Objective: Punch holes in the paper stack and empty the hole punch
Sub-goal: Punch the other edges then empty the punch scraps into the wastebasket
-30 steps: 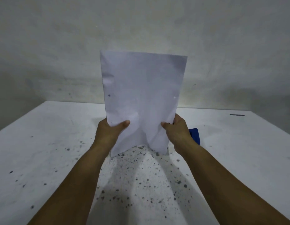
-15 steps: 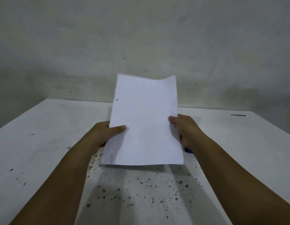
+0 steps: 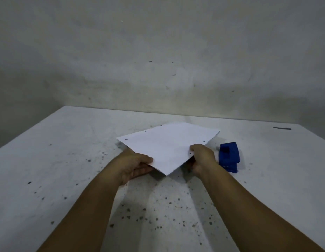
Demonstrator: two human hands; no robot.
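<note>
A white paper stack (image 3: 169, 144) is held nearly flat, low over the table, turned so one corner points toward me. Small punched holes show along its left and right edges. My left hand (image 3: 135, 165) grips its near left edge, thumb on top. My right hand (image 3: 201, 158) grips the near right edge, also with the thumb on top. A blue hole punch (image 3: 229, 156) stands on the table just right of my right hand, apart from it.
The white table (image 3: 67, 160) is speckled with dark spots, densest near me. A thin dark object (image 3: 281, 128) lies at the far right near the wall. A plain grey wall rises behind the table's far edge.
Both hands have brought the paper stack down from upright to nearly flat over the table and turned it corner-first. The blue hole punch, hidden behind my right hand before, is now in full view.
</note>
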